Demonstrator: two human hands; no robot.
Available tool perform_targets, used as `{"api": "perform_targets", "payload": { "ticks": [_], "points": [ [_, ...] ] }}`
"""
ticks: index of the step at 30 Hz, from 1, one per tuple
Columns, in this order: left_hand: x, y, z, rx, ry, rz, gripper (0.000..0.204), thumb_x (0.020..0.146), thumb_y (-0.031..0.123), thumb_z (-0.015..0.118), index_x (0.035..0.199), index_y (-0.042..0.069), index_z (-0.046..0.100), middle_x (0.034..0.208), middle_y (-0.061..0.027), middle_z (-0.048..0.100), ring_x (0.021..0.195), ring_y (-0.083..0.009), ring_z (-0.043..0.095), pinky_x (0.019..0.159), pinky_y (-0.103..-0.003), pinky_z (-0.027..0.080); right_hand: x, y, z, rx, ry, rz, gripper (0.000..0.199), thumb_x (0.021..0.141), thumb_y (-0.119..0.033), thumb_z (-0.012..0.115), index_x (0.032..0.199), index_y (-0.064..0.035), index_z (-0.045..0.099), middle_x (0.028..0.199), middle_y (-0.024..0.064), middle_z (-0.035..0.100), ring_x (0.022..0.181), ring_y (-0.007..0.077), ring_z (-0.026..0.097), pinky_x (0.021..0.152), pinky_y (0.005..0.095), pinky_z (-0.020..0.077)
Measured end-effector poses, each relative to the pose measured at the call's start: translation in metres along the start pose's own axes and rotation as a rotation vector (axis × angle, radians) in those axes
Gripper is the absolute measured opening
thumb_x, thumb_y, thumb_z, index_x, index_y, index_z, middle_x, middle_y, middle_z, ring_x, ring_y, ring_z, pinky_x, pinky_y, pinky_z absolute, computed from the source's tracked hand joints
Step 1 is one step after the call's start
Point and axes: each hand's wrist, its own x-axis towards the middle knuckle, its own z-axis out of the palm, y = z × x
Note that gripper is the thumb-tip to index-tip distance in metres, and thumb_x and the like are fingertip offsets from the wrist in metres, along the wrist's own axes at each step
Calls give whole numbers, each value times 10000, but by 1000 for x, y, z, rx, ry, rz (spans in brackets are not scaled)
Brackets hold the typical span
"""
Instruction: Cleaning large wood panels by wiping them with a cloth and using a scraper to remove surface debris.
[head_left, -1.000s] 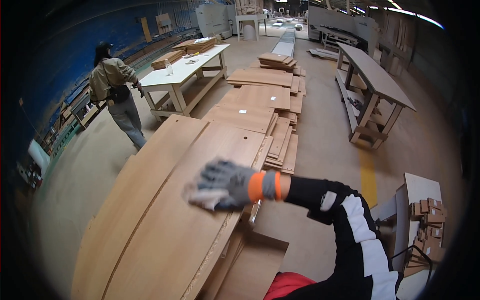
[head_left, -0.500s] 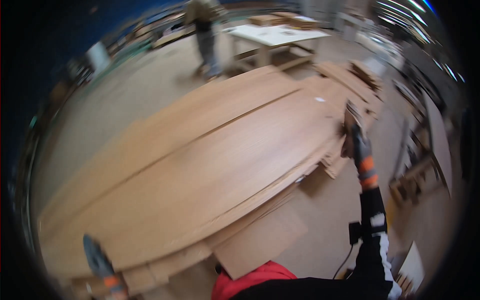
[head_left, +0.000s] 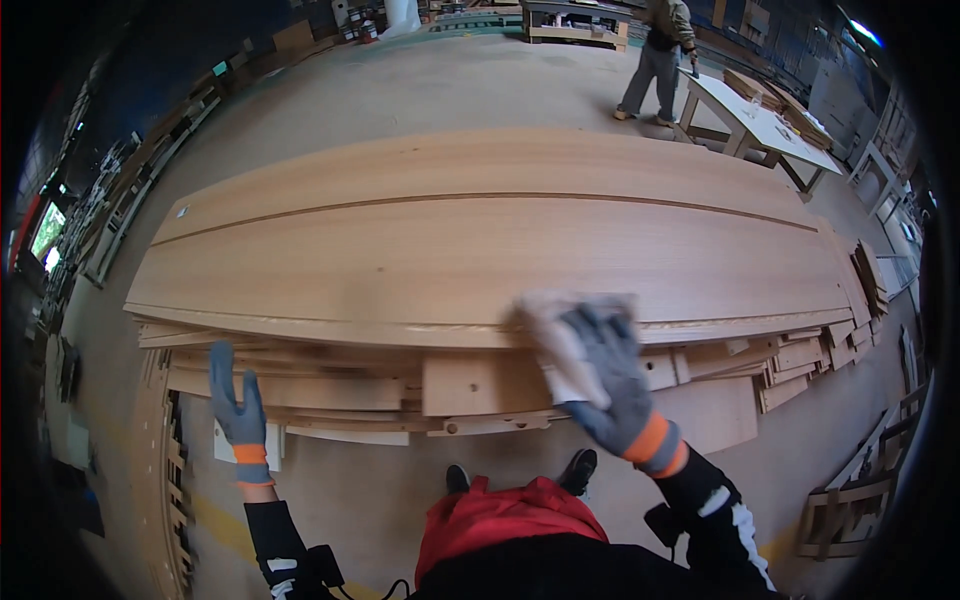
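Observation:
A long light-wood panel [head_left: 480, 250] lies flat on a stack of boards in front of me. My right hand [head_left: 605, 385], in a grey glove with an orange cuff, holds a white cloth [head_left: 555, 330] pressed against the panel's near edge, right of the middle. My left hand [head_left: 237, 405], in the same kind of glove, is held up with straight fingers and holds nothing. It hovers by the lower boards [head_left: 300, 390] at the stack's left end, apart from them. My red top and dark shoes show at the bottom.
Another person [head_left: 655, 55] stands at the far right beside a white table [head_left: 765, 120] with wood pieces on it. Short offcuts [head_left: 870, 275] are piled at the panel's right end. Timber racks [head_left: 120, 210] line the left side. Bare concrete floor lies beyond the panel.
My view has swung round to face the panel's long near edge. My right hand has come from the panel's right end to its near edge with the cloth. My left hand has risen.

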Motion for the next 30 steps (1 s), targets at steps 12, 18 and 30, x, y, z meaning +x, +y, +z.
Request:
{"api": "perform_targets", "payload": {
  "ticks": [12,18,30],
  "points": [
    [88,-85,8,348,-192,296,843,698,77,668,1470,74,331,1512,-197,302,1392,-374,281,1124,-473,254,150,-188,186,742,-805,14,537,936,-556,481,1151,-80,608,1055,155,660,948,345,605,888,397,454],
    [124,-67,18,510,-533,433,886,645,161,693,1458,118,343,1479,-173,338,1377,-376,292,1141,-460,230,88,-128,77,749,-325,350,582,819,-312,702,1308,-48,530,1009,151,676,902,275,675,807,344,520],
    [127,-65,56,690,-558,609,851,631,130,737,1413,112,402,1507,-156,301,1422,-352,229,1171,-468,193,65,-23,58,-735,125,123,544,719,-293,722,1219,-148,562,1287,117,539,1261,344,471,1057,516,335]
  ]
}}
